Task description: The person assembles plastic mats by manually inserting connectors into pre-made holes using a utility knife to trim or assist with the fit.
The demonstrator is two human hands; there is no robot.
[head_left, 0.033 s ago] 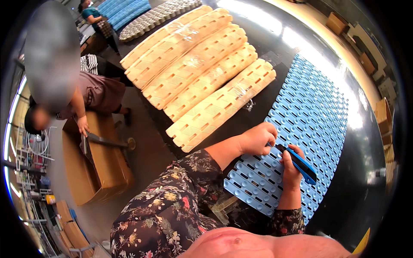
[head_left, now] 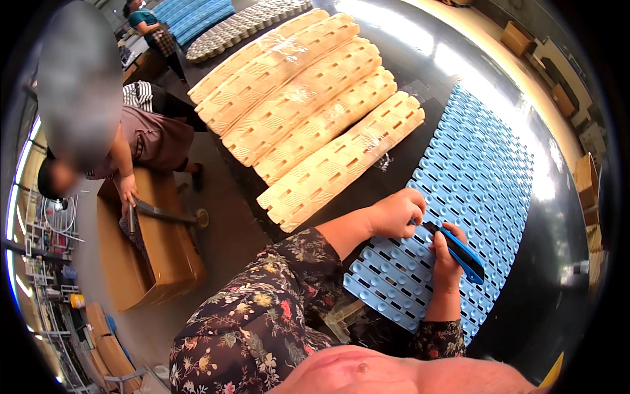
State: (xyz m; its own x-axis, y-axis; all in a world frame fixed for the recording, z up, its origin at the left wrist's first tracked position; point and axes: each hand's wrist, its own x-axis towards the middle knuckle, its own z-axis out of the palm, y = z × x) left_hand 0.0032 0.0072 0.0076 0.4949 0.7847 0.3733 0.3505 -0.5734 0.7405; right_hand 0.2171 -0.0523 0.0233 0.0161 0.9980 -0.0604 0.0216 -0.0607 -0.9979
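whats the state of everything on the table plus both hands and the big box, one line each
Blue mat: spread out flat
Beige mats: bundled up, lying side by side
Utility knife: gripped, blade too unclear to judge
Right hand: closed around the knife
Left hand: fingers curled, anything inside hidden
Cardboard box: open

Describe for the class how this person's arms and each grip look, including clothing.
The left sleeve and right sleeve are dark, with cream and red flowers, leaving the lower forearms bare. The left grip and right grip are human hands without gloves.
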